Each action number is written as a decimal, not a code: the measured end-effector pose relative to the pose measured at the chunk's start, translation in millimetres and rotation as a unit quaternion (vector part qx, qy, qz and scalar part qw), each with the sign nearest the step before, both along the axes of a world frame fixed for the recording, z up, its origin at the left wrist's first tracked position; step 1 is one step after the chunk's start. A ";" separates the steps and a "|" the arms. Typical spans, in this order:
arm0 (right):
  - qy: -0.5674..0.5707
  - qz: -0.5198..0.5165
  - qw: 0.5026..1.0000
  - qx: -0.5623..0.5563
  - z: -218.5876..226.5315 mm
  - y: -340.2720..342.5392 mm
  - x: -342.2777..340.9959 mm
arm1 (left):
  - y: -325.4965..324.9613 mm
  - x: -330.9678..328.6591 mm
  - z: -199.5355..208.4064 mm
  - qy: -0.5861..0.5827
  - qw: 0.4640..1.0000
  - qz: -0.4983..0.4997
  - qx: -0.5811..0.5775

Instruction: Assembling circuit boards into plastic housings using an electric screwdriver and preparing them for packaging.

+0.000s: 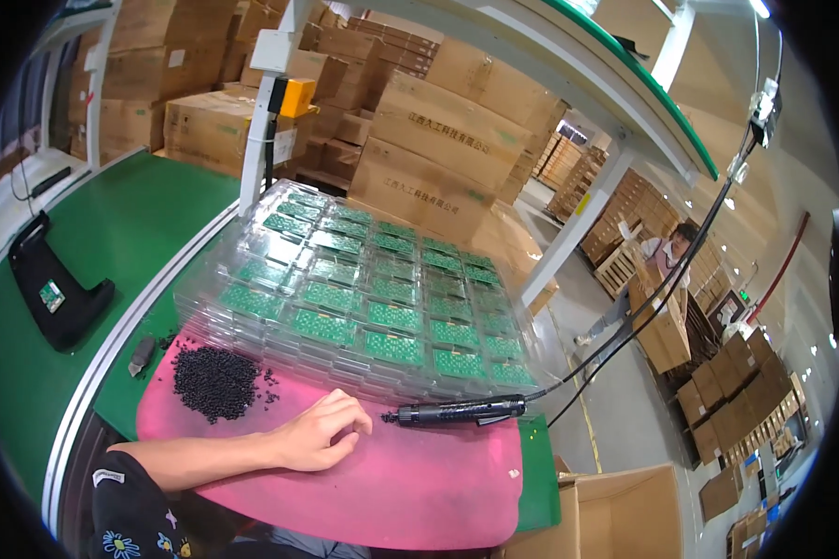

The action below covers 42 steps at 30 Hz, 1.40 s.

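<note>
Across the lower middle of the frame, pink mat (410, 494), with bare room toward its lower right. Along its upper edge, stacked clear trays (224, 321) of green boards (393, 316); at its upper left, heap of black bits (216, 384). Near the upper right edge, driver (461, 411), lying with its tip toward the left. Past the right edge, strip of bench (539, 475), then open carton (629, 512) at lower right.

Between heap and driver, left hand (324, 433), back upward, wrist nearly straight. From the lower left, forearm (214, 461) almost level, out of a dark sleeve (130, 508). Fingers loosely bent near the driver's tip, thumb lowermost, partly open; impossible to tell whether gripping anything.
</note>
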State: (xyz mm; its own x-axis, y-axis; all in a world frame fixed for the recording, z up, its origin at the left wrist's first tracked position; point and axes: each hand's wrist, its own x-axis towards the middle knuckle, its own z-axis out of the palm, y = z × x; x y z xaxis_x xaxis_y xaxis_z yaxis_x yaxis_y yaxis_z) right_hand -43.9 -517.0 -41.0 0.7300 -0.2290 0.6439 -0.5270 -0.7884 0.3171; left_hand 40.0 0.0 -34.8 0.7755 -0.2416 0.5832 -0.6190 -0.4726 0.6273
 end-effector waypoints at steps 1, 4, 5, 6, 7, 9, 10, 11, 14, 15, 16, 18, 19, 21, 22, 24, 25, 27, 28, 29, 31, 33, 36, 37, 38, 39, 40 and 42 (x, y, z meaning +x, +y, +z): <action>0.001 -0.003 1.000 0.003 1.3 12.3 1.7 | 0.5 0.4 0.0 0.001 1.000 -0.003 0.003; 0.044 -0.004 0.998 0.054 3.3 43.6 6.0 | 0.4 1.3 0.3 0.000 1.000 -0.004 0.005; 0.044 -0.004 0.998 0.055 2.0 42.8 6.3 | 1.1 1.0 0.1 0.004 1.000 0.000 0.003; 0.038 -0.007 0.997 0.067 0.1 41.7 6.6 | 1.7 0.5 -0.3 0.009 1.000 0.005 0.001; 0.031 -0.011 0.996 0.079 -1.4 41.2 7.3 | 2.4 0.3 -0.3 0.008 1.000 0.004 0.002; 0.019 -0.002 0.998 0.058 -2.6 38.5 9.8 | 3.2 -1.2 -1.1 0.047 0.999 0.004 0.002; 0.006 0.006 0.999 0.037 -3.7 35.8 10.5 | 2.7 -0.4 -1.4 0.047 0.999 0.001 0.004; 0.007 0.003 0.999 0.039 -4.5 31.0 12.3 | 2.0 0.4 -2.0 0.038 0.999 0.000 0.004; -0.052 0.083 0.994 -0.053 -6.6 5.3 24.9 | 2.8 1.8 0.5 0.032 0.999 0.001 0.009; -0.017 0.057 0.998 0.006 -7.2 -1.8 30.6 | 1.2 3.0 2.5 0.032 0.999 0.004 0.013; 0.016 0.026 0.997 0.065 -10.6 -11.4 36.3 | 0.5 4.4 3.0 0.033 0.999 -0.015 0.019; 0.007 0.017 0.998 0.052 -36.3 -60.0 67.5 | 2.6 -1.4 4.3 0.009 1.000 0.023 0.013; -0.030 0.049 0.998 0.019 -44.3 -80.3 78.5 | 3.7 -0.9 4.2 0.010 1.000 0.000 0.018; -0.062 0.081 0.995 -0.013 -44.1 -109.5 102.9 | 5.5 -2.5 5.0 0.023 0.999 0.031 0.010; -0.059 0.078 0.995 -0.011 -41.4 -120.6 112.0 | 4.7 -1.9 5.1 0.026 0.999 0.042 0.003; -0.063 0.074 0.995 -0.017 -38.0 -142.9 122.3 | 4.1 5.8 2.4 0.010 0.999 0.047 0.010; -0.069 0.078 0.994 -0.024 -39.4 -150.5 130.6 | 4.1 9.0 0.0 0.009 0.999 0.049 0.009; -0.099 0.070 0.993 -0.007 -50.3 -171.6 127.7 | -9.4 4.6 8.2 0.003 0.999 0.049 0.016; -0.105 0.062 0.992 0.003 -50.2 -169.6 127.6 | -8.9 5.3 6.0 0.011 0.998 0.054 0.021; -0.130 0.068 0.989 -0.006 -48.8 -161.6 129.7 | -7.4 5.4 4.5 0.020 0.998 0.060 0.028; -0.166 0.060 0.984 -0.005 -49.4 -139.5 131.8 | -10.6 5.0 2.5 0.029 0.996 0.083 0.005; -0.191 0.038 0.981 0.021 -50.5 -112.1 132.4 | -7.2 3.4 -2.1 0.043 0.995 0.089 -0.004; -0.214 0.028 0.975 0.048 -58.6 -84.1 121.7 | -10.2 0.9 -2.7 0.057 0.994 0.095 -0.006; -0.227 0.046 0.971 0.061 -60.3 -79.0 112.0 | -12.8 0.8 -3.3 0.061 0.995 0.082 -0.002; -0.224 0.036 0.972 0.065 -63.0 -71.3 102.3 | -13.5 1.5 -3.3 0.060 0.994 0.087 0.000; -0.221 0.066 0.970 0.076 -64.1 -61.2 90.3 | -13.8 2.0 -3.6 0.059 0.994 0.096 0.002; -0.218 0.099 0.967 0.087 -63.6 -52.0 78.4 | -12.3 2.5 -4.4 0.058 0.994 0.092 0.008; -0.221 0.146 0.960 0.094 -71.6 -39.6 53.2 | -11.1 2.8 -5.3 0.060 0.993 0.100 0.011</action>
